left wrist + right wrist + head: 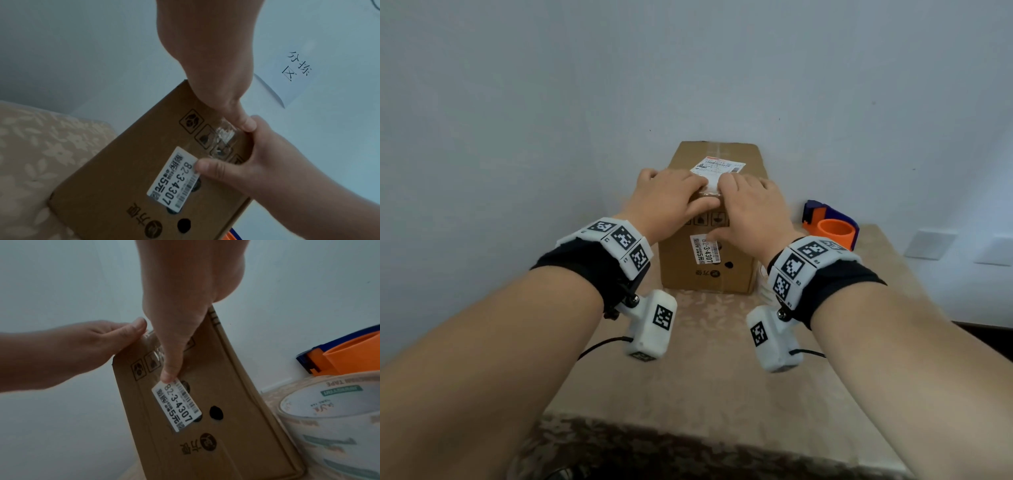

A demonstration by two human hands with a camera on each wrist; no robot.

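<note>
A brown cardboard box [705, 274] stands upright on the table against the wall. It carries a shipping label [717, 166] on top and a small white sticker [703, 249] on its front face. My left hand [671, 195] lies flat on the top, its thumb [242, 120] pressing a wrinkled strip of clear tape [223, 134] at the front top edge. My right hand [750, 205] lies beside it on the top. Its thumb [170, 369] reaches down the front face and touches the sticker's upper corner [176, 405].
A blue and orange tape dispenser [832, 229] sits right of the box by the wall. A roll of clear tape [329, 418] lies just right of the box. The table has a beige floral cloth [688, 377]. A handwritten paper sheet [298, 73] hangs on the wall.
</note>
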